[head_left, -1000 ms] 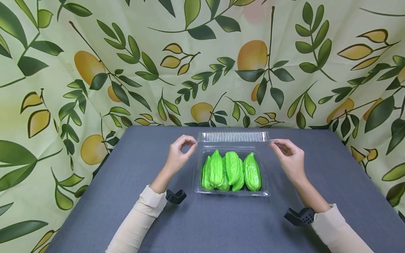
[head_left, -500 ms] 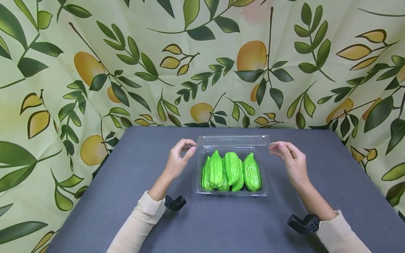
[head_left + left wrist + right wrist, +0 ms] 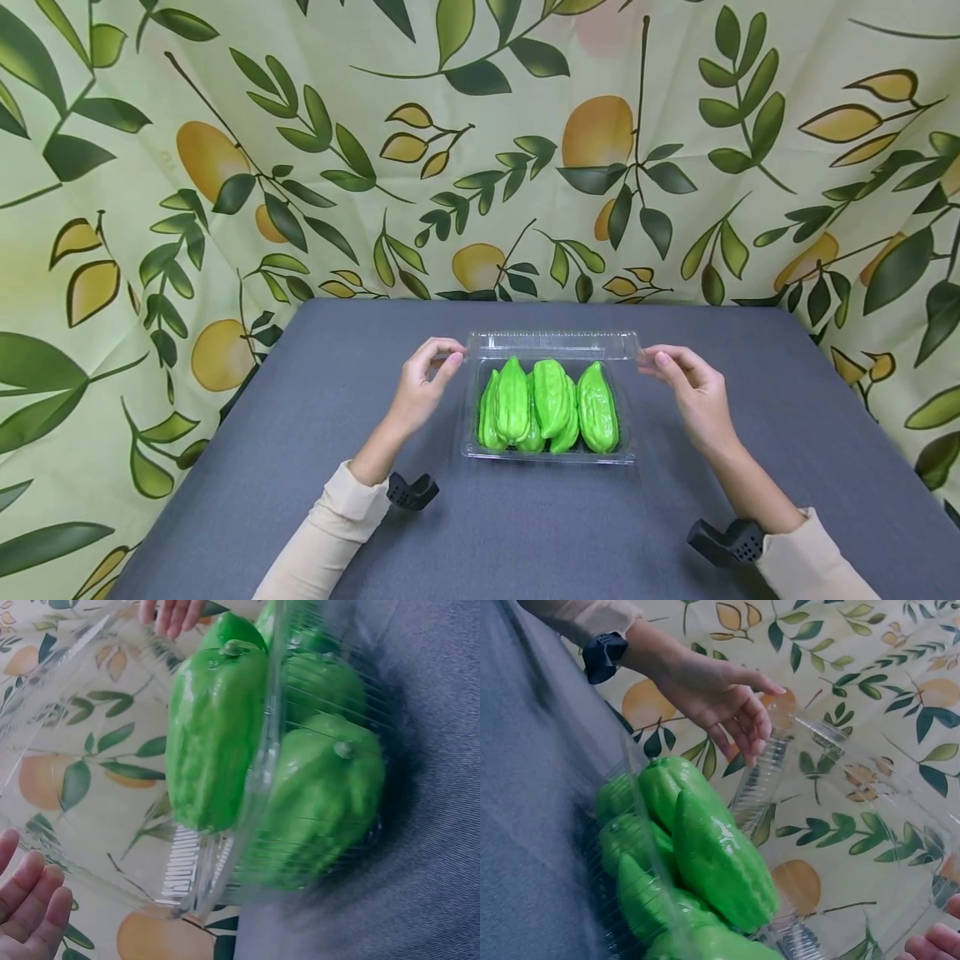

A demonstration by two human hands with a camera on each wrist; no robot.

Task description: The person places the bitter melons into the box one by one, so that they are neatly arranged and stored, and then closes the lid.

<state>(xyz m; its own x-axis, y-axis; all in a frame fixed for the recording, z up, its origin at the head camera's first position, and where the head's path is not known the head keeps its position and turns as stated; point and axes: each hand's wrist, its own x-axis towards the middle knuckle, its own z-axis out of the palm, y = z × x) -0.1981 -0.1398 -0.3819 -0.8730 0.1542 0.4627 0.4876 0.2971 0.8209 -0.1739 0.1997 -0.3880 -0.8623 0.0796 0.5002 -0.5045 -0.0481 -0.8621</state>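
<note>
A clear plastic clamshell box (image 3: 549, 457) sits on the table, holding several glossy green peppers (image 3: 214, 742). Its hinged lid (image 3: 553, 343) stands tilted up at the back, with a ribbed side wall. At the lid's left corner is my left hand (image 3: 426, 383), its fingertips right at the edge and its thumb apart from the fingers. My right hand (image 3: 692, 392) is at the opposite corner, fingers reaching to the edge, thumb held off. In the right wrist view the left hand (image 3: 712, 697) shows loosely bent fingers beside the lid's wall.
A dark grey cloth covers the table (image 3: 322, 333). Behind it hangs a curtain (image 3: 375, 167) printed with leaves and oranges. Each wrist carries a black camera, the left one (image 3: 412, 492) close over the cloth and the right one (image 3: 723, 542) nearer the front.
The lid has tipped forward and down toward the box, and both hands have come nearer with it. The right thumb and fingers have loosened from their earlier pinch. The peppers have stayed put.
</note>
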